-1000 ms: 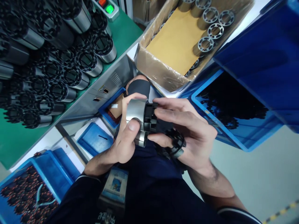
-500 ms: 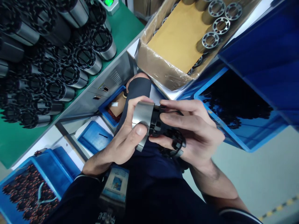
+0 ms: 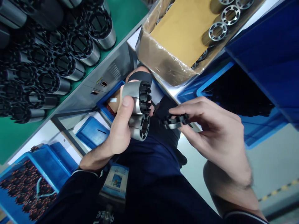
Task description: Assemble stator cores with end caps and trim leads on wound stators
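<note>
My left hand [image 3: 121, 127] grips two silver metal cylinders side by side. The upper cylinder [image 3: 134, 93] has a black toothed plastic ring seated on its end. The lower cylinder [image 3: 140, 129] shows a bare slotted metal end. My right hand [image 3: 215, 137] is a little to the right, apart from the cylinders, and pinches a loose black plastic ring [image 3: 175, 121] between thumb and fingers. Both hands hover above my lap in dark blue clothing.
A green mat [image 3: 126, 15] at upper left carries several cylinders with black rings fitted. A cardboard box [image 3: 163, 59] holds bare metal cores and a brown sheet. Blue bins [image 3: 257, 130] sit at right and one with copper-wound parts [image 3: 21, 189] at lower left.
My right hand has come off the upper cylinder and drawn away to the right with a loose black ring. My left hand has turned, and both cylinder ends now show.
</note>
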Tool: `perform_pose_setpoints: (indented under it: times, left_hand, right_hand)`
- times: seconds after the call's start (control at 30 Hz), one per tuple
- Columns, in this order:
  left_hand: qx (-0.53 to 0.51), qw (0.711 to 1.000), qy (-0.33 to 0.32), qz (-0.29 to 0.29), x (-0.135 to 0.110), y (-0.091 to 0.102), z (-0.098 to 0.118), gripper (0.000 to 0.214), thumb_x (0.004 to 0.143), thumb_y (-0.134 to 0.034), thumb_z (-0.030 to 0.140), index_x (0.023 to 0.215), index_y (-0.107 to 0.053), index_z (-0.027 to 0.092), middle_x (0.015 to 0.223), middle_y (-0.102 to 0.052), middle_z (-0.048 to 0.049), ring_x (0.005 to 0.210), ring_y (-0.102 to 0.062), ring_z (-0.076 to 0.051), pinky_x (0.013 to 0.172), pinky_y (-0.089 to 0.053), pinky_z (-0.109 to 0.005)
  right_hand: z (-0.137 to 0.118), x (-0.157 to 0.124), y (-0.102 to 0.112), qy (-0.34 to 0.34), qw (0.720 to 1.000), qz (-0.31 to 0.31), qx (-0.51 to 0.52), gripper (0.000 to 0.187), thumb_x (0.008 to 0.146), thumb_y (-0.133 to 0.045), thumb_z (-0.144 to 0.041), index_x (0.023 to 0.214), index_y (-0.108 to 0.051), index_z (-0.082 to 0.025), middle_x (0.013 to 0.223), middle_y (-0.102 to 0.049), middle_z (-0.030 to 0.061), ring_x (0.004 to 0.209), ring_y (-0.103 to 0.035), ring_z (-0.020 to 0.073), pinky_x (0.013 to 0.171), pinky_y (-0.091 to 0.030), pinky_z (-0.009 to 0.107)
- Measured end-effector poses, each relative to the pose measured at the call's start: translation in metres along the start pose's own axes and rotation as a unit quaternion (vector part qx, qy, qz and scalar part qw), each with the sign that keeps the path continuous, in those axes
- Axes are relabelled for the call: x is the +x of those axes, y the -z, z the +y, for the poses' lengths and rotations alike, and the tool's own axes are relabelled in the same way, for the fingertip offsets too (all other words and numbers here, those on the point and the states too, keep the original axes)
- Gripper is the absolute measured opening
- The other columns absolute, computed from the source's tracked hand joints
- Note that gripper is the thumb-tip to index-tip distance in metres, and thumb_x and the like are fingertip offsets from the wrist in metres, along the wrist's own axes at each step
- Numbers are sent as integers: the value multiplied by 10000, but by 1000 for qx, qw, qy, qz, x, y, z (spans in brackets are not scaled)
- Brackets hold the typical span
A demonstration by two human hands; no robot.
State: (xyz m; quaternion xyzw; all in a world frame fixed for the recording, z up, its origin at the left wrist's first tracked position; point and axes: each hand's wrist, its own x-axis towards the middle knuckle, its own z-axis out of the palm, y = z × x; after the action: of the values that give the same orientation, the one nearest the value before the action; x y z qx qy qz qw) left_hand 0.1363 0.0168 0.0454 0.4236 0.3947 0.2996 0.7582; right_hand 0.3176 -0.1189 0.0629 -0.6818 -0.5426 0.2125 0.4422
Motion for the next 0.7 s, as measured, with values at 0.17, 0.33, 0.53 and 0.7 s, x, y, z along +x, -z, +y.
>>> perform_pose_setpoints:
  times: [0.17, 0.33, 0.53, 0.7]
  left_hand:
    - [-29, 999, -35, 12, 0, -14, -1, 654, 1176, -517, 771, 960, -890, 279, 1024, -830, -114, 1274, -811, -371, 1079, -699, -525]
    - [-26, 995, -67, 71, -3, -23, -4, 672, 1191, -456, 762, 945, -877, 300, 1024, -832, -98, 1293, -828, -348, 1137, -689, -488]
    - [-21, 998, -41, 49, -6, -22, 4, 660, 1172, -459, 803, 959, -873, 335, 1185, -874, -82, 1444, -791, -348, 1126, -719, -482]
    - [-19, 997, -24, 76, -9, -21, 5, 599, 1135, -521, 818, 965, -835, 337, 1134, -881, -45, 1552, -730, -394, 1200, -703, -517]
  right_hand:
    - [-6, -5, -25, 49, 982, 171, 68, 402, 848, -896, 11, 1145, -802, -243, 986, -804, 7, 821, -738, 180, 599, -565, 304]
    - [-17, -17, -57, 73, 992, 83, 58, 517, 1070, -845, -214, 1576, -738, -212, 1255, -832, 111, 1019, -774, 239, 749, -732, 337]
    - [-12, -25, -69, 82, 988, 105, 77, 534, 1098, -874, -265, 1619, -760, -256, 1257, -791, 73, 875, -740, 153, 813, -732, 296]
    - [-4, -22, -64, 73, 989, 76, 107, 519, 1075, -887, -241, 1576, -787, -330, 1581, -725, 136, 1209, -810, 263, 1003, -754, 441]
